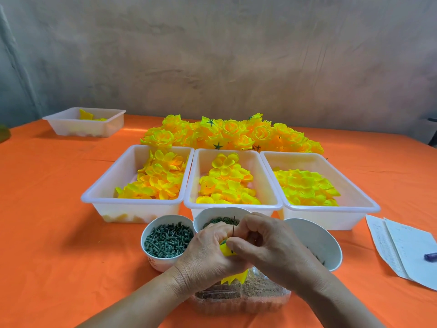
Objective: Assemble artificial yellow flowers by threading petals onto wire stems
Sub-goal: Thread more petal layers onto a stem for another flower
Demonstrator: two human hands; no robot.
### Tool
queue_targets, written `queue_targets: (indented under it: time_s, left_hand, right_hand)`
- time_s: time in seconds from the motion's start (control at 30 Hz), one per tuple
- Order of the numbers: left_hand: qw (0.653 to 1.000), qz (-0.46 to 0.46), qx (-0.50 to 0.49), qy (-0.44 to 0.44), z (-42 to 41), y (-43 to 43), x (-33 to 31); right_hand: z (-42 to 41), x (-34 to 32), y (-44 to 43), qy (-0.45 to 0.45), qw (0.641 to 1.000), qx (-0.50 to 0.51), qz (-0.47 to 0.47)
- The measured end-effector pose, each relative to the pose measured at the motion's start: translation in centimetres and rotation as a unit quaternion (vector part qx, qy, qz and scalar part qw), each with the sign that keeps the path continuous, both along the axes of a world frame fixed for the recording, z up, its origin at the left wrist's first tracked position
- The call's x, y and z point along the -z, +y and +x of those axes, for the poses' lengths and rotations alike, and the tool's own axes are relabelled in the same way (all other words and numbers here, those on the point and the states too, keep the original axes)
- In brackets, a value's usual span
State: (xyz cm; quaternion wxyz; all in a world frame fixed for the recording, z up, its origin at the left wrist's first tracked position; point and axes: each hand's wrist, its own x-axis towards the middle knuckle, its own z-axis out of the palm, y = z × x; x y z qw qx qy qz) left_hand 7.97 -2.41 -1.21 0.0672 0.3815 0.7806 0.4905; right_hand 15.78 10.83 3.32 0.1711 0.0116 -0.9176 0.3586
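flower mostly hidden in left hand, bowl contents behind right hand, papers cut at edge

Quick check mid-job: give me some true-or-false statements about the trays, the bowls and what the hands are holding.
1. The left hand and right hand both grip a yellow petal piece on a wire stem. True.
2. The three front trays are empty. False: all hold yellow petals.
3. Finished flowers are piled behind those trays. True.
4. The left bowl holds petals. False: it holds green pegs.
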Motion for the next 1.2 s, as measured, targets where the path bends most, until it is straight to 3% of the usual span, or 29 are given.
queue_targets:
  time_s: [0.4, 0.53, 0.63, 0.7, 0.8, 0.97, 1.2]
  left_hand:
    - [0.999, -0.024, 0.029, -0.005, -0.2, -0.3, -0.5]
    - [0.987, -0.059, 0.124, -0.083, -1.2, -1.5, -1.9]
    - [0.977, 0.015, 0.142, -0.161, -2.1, -2.6, -3.2]
    - [0.986, 0.047, 0.094, -0.127, -2.6, -3.0, -3.8]
    - [0.999, 0.023, 0.025, -0.024, -2.9, -3.2, -4.4]
    - [0.999, 0.019, 0.03, 0.009, -2.3, -2.8, -4.4]
    - [0.998, -0.015, 0.038, 0.046, -2.2, -2.7, -4.1]
  right_hand:
    - [-0.3, 0.5, 0.4, -0.011, 1.0, -0.012, -0.007]
    - [0.0, 0.4, 0.5, -0.011, 0.999, -0.022, -0.035]
    - [0.2, 0.2, 0.5, -0.017, 0.998, -0.041, -0.043]
    - [0.3, 0.0, 0.6, -0.023, 0.998, -0.04, -0.03]
    - [0.5, -0.7, 1.0, -0.035, 0.999, -0.026, -0.03]
    - [0.5, -1.3, 1.5, -0.018, 0.998, 0.004, -0.056]
    - [0.6, -0.9, 1.0, -0.026, 1.0, -0.005, 0.01]
